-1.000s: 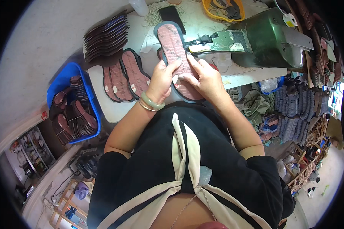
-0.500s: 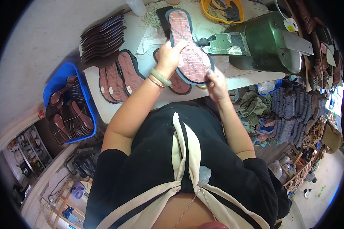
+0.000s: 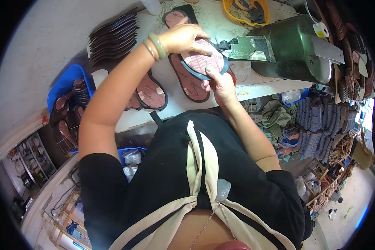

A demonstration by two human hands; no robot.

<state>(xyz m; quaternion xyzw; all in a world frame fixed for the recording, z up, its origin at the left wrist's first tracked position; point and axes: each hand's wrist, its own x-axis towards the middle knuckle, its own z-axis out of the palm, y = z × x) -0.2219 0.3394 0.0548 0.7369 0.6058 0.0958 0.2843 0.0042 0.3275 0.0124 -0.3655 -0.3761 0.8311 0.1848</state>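
Note:
A pink printed shoe sole with a dark blue-grey rim is held between both hands, tilted with its far end up and left. My left hand lies across its middle from the left, fingers bent over the top face. At the near right edge my right hand grips it, thumb on top and fingers beneath. The sole's right edge is by the narrow arm of a green machine; whether they touch I cannot tell. Below the held sole, another pink sole lies on the white table.
More pink soles lie left of my hands. A fanned stack of dark soles stands at the far left, above a blue crate of bundled soles. A yellow basket holds scraps at the back. Piled grey soles stand right.
The sole has turned, its far end swinging left and its near part drawing closer to the machine arm. My left hand has moved over its top; my right hand has shifted left along the near edge.

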